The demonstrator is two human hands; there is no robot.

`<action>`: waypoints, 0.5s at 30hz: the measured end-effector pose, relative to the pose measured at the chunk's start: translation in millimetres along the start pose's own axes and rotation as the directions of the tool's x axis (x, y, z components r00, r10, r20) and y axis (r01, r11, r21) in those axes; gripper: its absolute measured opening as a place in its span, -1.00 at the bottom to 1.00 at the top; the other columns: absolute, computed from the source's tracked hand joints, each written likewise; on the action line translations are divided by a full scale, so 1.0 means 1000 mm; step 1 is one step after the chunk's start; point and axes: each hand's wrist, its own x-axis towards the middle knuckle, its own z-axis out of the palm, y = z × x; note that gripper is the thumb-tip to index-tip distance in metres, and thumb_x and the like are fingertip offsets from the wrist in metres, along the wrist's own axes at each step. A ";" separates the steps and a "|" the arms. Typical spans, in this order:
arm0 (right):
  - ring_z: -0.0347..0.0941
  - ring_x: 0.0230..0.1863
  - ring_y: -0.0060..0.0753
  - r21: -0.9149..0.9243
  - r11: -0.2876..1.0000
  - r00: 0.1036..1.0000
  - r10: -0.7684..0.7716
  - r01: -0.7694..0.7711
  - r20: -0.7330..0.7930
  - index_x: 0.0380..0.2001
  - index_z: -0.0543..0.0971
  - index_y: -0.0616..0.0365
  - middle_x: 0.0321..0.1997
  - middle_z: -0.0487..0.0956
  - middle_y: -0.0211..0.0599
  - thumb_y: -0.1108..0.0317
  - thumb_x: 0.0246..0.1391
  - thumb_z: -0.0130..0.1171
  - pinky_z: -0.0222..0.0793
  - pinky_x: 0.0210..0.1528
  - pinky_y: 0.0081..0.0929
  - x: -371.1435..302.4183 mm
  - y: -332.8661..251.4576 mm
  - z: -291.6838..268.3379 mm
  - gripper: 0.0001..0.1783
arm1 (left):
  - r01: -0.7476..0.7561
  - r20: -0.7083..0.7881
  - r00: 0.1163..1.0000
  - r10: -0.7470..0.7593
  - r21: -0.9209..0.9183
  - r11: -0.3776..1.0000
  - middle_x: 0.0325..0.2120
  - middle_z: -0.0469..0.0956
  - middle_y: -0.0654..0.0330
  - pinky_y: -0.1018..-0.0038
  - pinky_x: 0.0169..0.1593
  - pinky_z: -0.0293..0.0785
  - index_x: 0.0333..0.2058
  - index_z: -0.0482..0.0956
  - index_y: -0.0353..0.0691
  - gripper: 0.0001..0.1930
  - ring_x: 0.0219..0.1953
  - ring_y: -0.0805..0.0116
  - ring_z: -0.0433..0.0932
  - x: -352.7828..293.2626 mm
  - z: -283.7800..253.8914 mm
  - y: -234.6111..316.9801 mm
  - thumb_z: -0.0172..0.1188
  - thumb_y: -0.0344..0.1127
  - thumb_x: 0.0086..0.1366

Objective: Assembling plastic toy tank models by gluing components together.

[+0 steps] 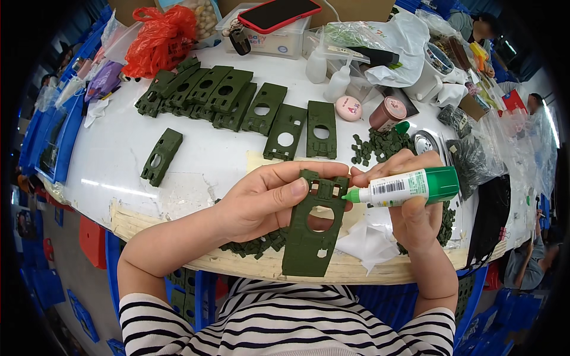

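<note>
My left hand (258, 193) grips a dark green plastic model tank hull (306, 249) near its top end, thumb on the upper face and fingers behind it. The hull has a large round hole and small square openings; its lower end hangs past the table's edge. Held sideways in my right hand (417, 228) is a white glue bottle (398, 188) with green ends. Its light green nozzle points left at the hull's upper right corner; I cannot tell whether the tip touches. The right fingertips are close to that same corner.
Several similar green hulls (285, 133) lie in a row at the back, and one hull (161, 157) sits apart at left. Small green pieces (380, 145) are heaped beyond my right hand. A white tissue (369, 246), squeeze bottles (338, 83), a pink spool (388, 113) and a red-cased phone (279, 15) are nearby.
</note>
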 end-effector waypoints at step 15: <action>0.48 -0.05 -0.20 -0.031 0.999 0.998 -0.033 0.034 0.049 -0.12 0.29 0.32 -0.19 0.56 0.08 0.19 0.20 0.11 0.45 0.01 -0.27 0.000 0.002 -0.003 -0.59 | 0.009 -0.019 1.000 -0.009 -0.003 1.000 0.19 0.29 -0.03 -0.02 0.18 0.36 0.24 0.18 -0.37 -0.30 0.15 0.03 0.41 -0.001 0.000 -0.001 0.04 0.06 0.33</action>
